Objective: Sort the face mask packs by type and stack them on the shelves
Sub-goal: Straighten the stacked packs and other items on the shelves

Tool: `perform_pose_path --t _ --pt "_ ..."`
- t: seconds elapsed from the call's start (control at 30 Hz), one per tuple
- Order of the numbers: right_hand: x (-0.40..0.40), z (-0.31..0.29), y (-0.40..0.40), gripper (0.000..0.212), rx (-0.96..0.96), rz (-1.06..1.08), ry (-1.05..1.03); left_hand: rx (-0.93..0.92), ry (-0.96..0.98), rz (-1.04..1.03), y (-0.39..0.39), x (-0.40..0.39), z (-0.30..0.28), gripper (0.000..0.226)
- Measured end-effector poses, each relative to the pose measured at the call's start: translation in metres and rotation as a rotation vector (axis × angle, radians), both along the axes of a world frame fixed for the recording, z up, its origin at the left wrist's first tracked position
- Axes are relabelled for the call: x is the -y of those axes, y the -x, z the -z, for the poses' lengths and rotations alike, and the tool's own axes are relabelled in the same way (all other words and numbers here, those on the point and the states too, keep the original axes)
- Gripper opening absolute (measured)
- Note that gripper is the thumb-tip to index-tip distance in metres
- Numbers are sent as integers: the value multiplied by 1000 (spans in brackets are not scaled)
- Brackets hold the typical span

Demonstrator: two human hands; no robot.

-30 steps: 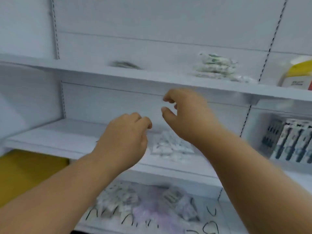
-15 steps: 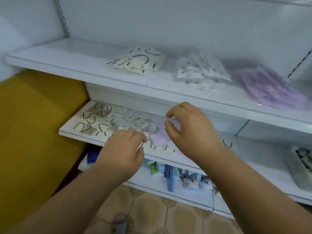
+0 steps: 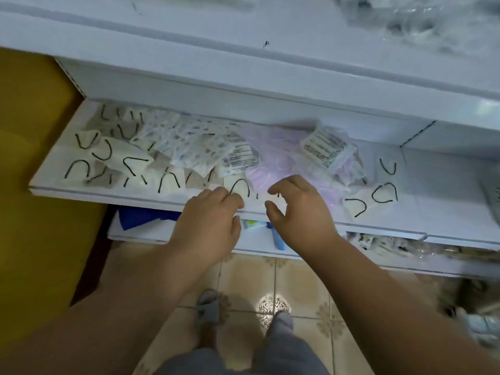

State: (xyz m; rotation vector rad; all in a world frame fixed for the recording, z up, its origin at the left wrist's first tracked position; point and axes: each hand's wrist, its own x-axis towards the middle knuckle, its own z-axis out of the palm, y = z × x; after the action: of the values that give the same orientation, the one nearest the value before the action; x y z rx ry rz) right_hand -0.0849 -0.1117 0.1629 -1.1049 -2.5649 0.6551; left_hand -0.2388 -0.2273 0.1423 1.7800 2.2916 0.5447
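Both hands are hovering at the shelf edge (image 3: 167, 203) — left hand (image 3: 208, 228) loosely curled, right hand (image 3: 300, 212) spread, gripping nothing — probably choosing from the unsorted mask packs (image 3: 189, 150) lying jumbled there.

mask packs (image 3: 189, 150): clear, glossy plastic film (crinkled)
shelf (image 3: 167, 197): smooth, matt white painted surface
floor tiles (image 3: 273, 288): glazed, shiny, patterned ceramic
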Motion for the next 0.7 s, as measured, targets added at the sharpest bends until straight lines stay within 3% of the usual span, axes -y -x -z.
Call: perform_pose_path --t 0.2,0.37,0.6,0.7 --pt "-47 33 -21 28 5 163 136 51 88 64 -31 -59 20 26" --pt "-129 63 -55 35 40 401 368 21 96 61 -56 -109 40 24" --pt "-225 138 -73 47 179 455 564 49 132 -4 -102 -186 88 28" --pt "-247 166 -72 47 84 473 729 55 179 -19 -118 -204 103 34"
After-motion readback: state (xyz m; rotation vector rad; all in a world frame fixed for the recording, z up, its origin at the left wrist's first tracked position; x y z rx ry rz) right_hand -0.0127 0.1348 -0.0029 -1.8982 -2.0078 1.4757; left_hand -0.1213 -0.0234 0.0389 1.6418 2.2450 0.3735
